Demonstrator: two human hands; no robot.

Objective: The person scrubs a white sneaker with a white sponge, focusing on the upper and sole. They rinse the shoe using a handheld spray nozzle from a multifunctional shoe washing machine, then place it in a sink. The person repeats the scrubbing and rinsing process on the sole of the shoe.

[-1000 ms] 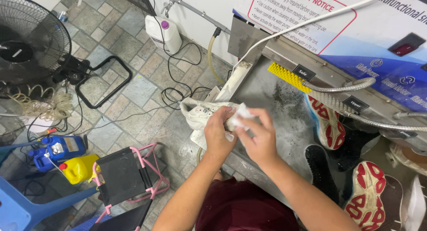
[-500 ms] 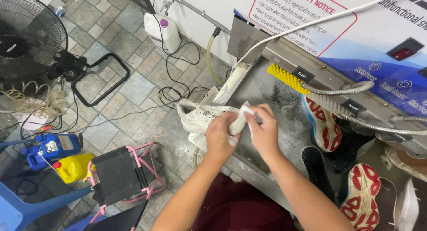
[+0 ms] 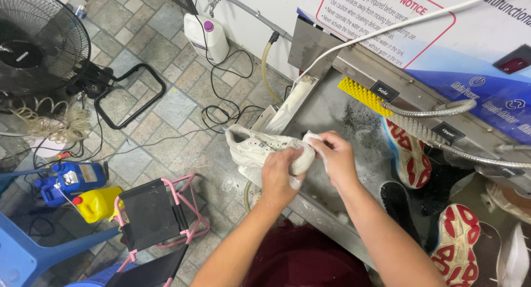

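- Since a moment ago, both hands have slid a little lower along the white sneaker (image 3: pixel 260 149), and the shoe now pokes out further to the left, its heel opening clear of the fingers.
- Left hand (image 3: pixel 281 173) wraps around the toe end of the sneaker from below, fingers curled shut on it.
- Right hand (image 3: pixel 333 157) pinches a white cloth (image 3: pixel 311 139) against the same end of the shoe, fingers bent and pressed down.
- That sneaker hangs in the air over the near-left edge of the steel wash basin (image 3: pixel 326 113), not resting on anything I can see.
- Inside the basin, a yellow brush (image 3: pixel 362 94) sits near the back, with a flexible metal hose (image 3: pixel 437 107) beside it.
- Red-and-white soled shoes (image 3: pixel 406 154) lie sole-up at the right.
- On the tiled floor to the left stand a pink folding stool (image 3: pixel 149 215), a yellow bottle (image 3: pixel 94 204) and a black fan (image 3: pixel 33 41).
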